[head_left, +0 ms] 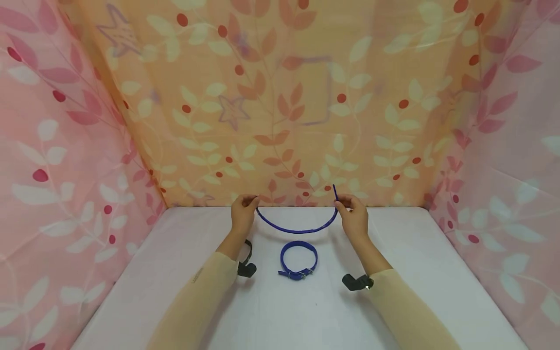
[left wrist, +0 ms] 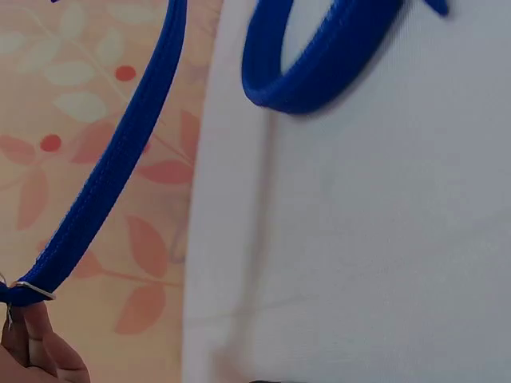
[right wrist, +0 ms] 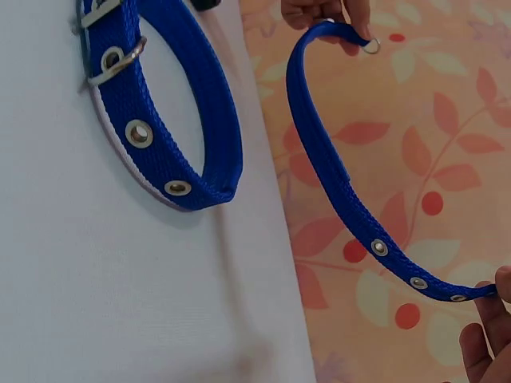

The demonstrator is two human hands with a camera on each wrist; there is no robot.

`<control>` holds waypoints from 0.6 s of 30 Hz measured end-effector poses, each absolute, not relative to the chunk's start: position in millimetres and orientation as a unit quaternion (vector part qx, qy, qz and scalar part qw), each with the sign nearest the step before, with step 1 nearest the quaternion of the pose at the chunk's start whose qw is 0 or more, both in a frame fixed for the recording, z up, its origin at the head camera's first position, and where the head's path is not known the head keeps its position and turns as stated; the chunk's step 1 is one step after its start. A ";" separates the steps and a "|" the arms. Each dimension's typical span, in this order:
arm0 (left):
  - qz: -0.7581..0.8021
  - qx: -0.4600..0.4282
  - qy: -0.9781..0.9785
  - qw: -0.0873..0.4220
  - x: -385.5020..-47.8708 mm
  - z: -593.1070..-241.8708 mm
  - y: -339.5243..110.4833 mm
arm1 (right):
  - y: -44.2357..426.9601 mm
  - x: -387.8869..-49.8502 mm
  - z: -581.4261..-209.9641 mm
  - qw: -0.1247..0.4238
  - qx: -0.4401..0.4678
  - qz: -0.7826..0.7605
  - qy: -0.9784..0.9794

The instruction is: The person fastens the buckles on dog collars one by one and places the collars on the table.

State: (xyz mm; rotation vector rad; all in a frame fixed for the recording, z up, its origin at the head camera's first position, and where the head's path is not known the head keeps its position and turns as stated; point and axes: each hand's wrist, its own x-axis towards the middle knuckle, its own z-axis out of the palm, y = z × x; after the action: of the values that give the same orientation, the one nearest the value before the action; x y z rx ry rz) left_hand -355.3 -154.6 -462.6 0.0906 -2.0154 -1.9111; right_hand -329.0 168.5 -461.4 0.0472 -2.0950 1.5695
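A blue collar hangs in a downward curve between my two hands, above the far part of the table. My left hand pinches its buckle end, where a metal ring shows in the left wrist view. With thumb and fingers, my right hand pinches the other end, and a short tip sticks up past the fingers. Metal eyelets line the strap near that hand. A second blue collar, buckled into a loop, stands on the table nearer to me, between my forearms. Its buckle and eyelets show in the right wrist view.
The white table ends at an orange floral curtain behind the hands. Pink floral curtains rise at both sides. Each wrist wears a black camera on a strap.
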 end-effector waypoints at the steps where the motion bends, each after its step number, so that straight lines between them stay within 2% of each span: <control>1: -0.682 0.029 -0.709 0.179 -350.6 -459.2 -155.1 | 169.0 -324.0 -458.4 0.257 0.023 0.584 -0.770; 9: -0.696 0.039 -0.697 0.168 -309.6 -432.2 -166.4 | 172.2 -287.7 -438.4 0.249 0.063 0.577 -0.775; 18: -0.659 -0.056 -0.729 0.178 -252.1 -410.7 -175.9 | 176.2 -244.9 -422.6 0.236 0.109 0.593 -0.762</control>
State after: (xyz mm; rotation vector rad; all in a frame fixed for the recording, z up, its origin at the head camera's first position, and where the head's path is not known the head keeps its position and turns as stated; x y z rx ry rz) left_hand -252.1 -175.9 -410.7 -0.1571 -2.0624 -1.8639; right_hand -244.9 176.2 -422.6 0.2999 -2.0896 1.6275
